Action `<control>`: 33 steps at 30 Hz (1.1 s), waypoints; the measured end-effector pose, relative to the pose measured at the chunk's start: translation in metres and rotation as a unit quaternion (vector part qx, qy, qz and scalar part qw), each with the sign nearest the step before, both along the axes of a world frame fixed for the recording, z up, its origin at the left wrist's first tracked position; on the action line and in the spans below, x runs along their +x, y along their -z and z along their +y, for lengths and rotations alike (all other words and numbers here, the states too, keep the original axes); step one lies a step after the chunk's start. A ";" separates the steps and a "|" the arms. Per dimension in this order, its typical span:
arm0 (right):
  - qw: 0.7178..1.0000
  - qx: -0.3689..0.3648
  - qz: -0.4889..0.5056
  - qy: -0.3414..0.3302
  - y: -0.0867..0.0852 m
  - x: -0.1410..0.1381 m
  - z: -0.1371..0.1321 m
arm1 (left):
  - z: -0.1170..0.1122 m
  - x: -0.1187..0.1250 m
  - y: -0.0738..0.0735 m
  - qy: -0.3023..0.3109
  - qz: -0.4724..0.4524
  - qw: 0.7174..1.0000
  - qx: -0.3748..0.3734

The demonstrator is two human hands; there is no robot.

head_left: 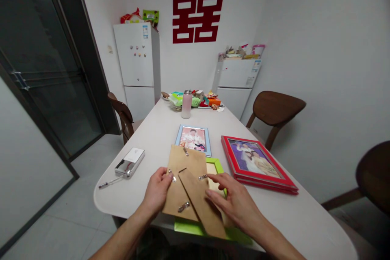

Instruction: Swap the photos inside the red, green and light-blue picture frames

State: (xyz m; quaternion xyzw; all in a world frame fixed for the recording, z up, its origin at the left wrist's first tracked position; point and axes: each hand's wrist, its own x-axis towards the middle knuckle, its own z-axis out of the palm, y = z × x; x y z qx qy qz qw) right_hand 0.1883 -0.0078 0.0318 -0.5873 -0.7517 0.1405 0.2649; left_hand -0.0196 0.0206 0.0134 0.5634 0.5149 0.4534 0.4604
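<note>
A brown photo frame backing board [196, 161] is tilted over a green photo frame [217, 164] at the near edge of the table. It carries several metal clips and a fold-out stand leg [199, 199]. My left hand [157, 190] grips the board's left edge, with the thumb on its face. At the right edge, my right hand [233, 197] has its fingers apart, the index fingertip at a metal clip [202, 177] and the thumb near the stand leg. Beyond the board lies a blue photo frame [208, 141] with a picture in it.
Stacked red photo frames [258, 160] lie to the right. On the left is a silver-and-white device [130, 163] with a strap. A pink bottle [187, 105] stands further back, before a pile of colourful packets [176, 99]. Chairs [276, 107] flank the white table [158, 130].
</note>
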 end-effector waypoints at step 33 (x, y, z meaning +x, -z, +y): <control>0.822 -0.199 0.528 0.081 -0.022 0.007 0.001 | -0.046 0.070 -0.030 0.202 0.231 0.920 0.244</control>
